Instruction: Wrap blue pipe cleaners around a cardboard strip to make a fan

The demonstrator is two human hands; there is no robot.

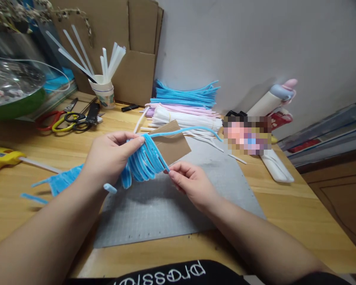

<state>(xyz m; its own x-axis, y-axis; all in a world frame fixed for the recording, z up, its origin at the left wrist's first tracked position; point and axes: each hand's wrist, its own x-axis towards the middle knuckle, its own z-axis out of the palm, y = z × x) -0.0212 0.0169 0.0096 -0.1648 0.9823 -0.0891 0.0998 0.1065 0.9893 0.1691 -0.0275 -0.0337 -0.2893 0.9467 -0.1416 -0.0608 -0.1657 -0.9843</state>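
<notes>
Blue pipe cleaner (145, 158) is wound in several side-by-side turns around a piece of brown cardboard (173, 144), whose bare end sticks out to the right. My left hand (112, 154) is closed on the wound part, thumb on top near its upper edge. My right hand (191, 182) pinches a blue strand at the lower right of the turns. A loose blue end (192, 130) arcs away to the right from the top. Under the hands lies a grey cutting mat (166, 213). Another blue pipe cleaner piece (67, 178) is partly hidden behind my left forearm.
Bundles of blue pipe cleaners (185, 95) and white ones (186, 118) lie at the back. Scissors (59, 120), a paper cup (103, 93) of glue sticks, a green bowl (17, 103) and a yellow glue gun (2, 158) stand left. A bottle (265, 101) leans right.
</notes>
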